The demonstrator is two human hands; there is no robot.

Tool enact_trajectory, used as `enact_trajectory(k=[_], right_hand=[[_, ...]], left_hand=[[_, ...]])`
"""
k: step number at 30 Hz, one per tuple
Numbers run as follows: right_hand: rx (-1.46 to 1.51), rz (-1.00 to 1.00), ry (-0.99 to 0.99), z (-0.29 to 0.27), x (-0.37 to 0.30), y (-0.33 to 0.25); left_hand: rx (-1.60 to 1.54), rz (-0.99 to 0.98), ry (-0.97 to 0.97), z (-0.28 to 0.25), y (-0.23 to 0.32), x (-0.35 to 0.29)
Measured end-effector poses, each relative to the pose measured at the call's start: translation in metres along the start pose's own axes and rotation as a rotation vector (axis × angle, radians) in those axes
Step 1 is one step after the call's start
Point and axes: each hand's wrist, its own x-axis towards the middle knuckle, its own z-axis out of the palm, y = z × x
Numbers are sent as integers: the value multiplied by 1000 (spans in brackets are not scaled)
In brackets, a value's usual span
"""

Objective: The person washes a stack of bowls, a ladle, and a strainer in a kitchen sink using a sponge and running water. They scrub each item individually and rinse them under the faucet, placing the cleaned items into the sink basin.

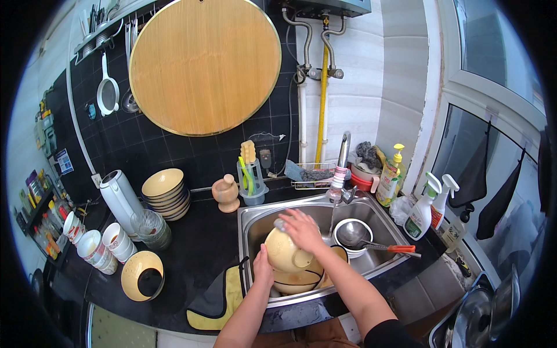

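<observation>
Over the sink a cream bowl is tipped with its outside and foot ring turned up. My left hand grips its left edge. My right hand lies on the far side of the bowl, closed on a greyish scrubber, mostly hidden under the fingers. Beneath, in the basin, sit more cream bowls with dark rims. To the right, a metal ladle with an orange handle rests across white bowls. From the faucet a thin stream of water runs.
Left on the black counter stand stacked bowls, a kettle, paper cups and a single bowl. A yellow-and-grey cloth hangs by the sink's left edge. Spray bottles and a pump bottle stand at right.
</observation>
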Motion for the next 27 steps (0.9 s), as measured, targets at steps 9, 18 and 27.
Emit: enact_trajectory(k=[9,18,27], right_hand=[[595,232,363,27,-54,28],[-43,-115,237,25,-64,-54],[-117,-120,149,-7,-5,-56]], left_hand=[[-326,15,-100,17,12,0],[-103,136,10,61,29,0],[146,273,-8,72,37,-14]])
